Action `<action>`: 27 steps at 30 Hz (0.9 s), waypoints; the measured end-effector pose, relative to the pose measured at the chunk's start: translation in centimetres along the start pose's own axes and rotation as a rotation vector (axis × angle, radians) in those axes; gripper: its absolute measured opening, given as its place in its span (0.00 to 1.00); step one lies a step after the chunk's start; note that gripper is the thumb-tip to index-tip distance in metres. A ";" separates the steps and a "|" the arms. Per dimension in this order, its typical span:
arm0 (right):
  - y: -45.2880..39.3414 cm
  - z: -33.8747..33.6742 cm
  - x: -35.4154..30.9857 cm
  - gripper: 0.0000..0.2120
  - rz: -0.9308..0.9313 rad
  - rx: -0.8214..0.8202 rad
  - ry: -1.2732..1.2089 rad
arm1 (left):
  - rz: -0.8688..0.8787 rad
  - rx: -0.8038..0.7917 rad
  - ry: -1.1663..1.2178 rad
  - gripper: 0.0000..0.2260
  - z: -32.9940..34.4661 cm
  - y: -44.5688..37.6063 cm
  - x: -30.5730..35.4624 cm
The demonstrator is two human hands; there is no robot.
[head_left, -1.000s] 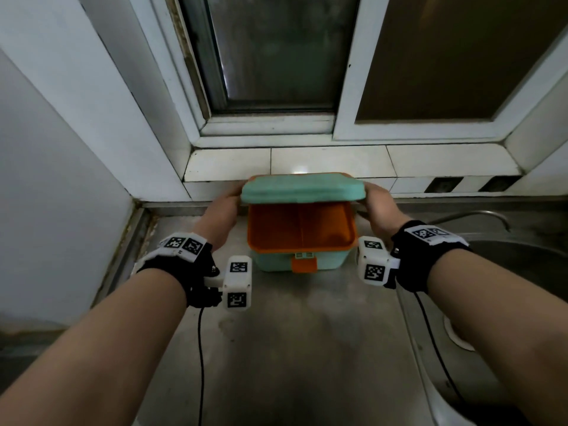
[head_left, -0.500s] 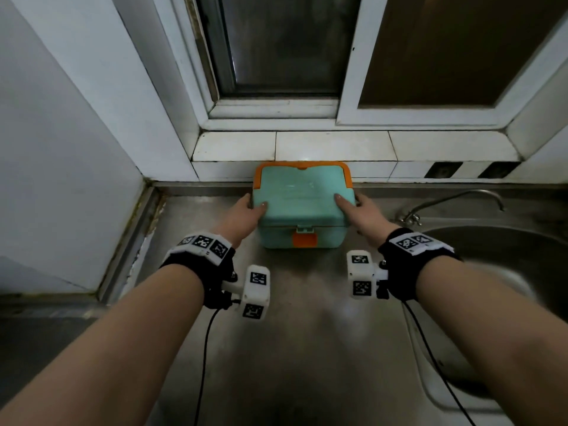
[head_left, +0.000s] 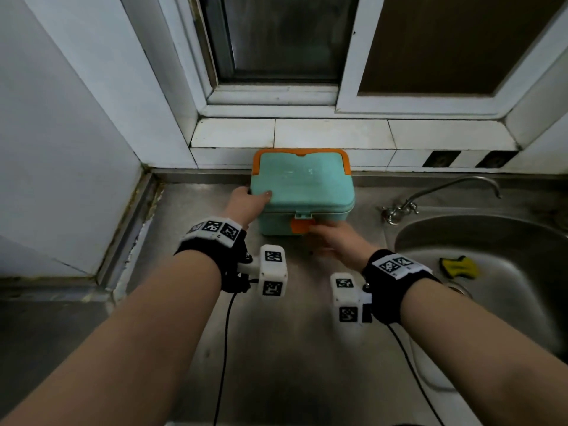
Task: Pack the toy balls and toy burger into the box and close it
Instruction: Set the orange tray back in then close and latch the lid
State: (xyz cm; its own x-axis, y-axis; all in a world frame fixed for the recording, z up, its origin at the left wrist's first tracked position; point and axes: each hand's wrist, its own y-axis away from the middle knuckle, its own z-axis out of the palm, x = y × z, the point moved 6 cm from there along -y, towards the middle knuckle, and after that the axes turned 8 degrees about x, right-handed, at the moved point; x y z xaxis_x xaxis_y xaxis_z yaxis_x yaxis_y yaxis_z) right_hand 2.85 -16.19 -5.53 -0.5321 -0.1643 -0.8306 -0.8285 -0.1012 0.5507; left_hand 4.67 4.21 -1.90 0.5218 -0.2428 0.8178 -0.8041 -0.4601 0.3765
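Both hands point(head_left: 246, 204) at box point(head_left: 302, 186) edges

You won't find any readable words, brands or numbers here. Only black-and-white square code patterns on your wristbands point(head_left: 215, 230) and the white blocks point(head_left: 273, 270) clipped to them.
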 end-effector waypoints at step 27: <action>9.0 2.3 -32.6 0.25 -0.501 0.033 0.212 | 0.382 0.106 0.189 0.23 -17.2 5.5 28.1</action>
State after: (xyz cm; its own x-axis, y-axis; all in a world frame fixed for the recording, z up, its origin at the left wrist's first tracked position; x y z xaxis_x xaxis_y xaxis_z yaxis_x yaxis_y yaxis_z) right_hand 12.34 -9.47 26.33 -0.0271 -0.2986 -0.9540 -0.9784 -0.1878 0.0865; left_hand 9.99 9.53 30.63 0.1233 -0.2569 0.9585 -0.8904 -0.4551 -0.0074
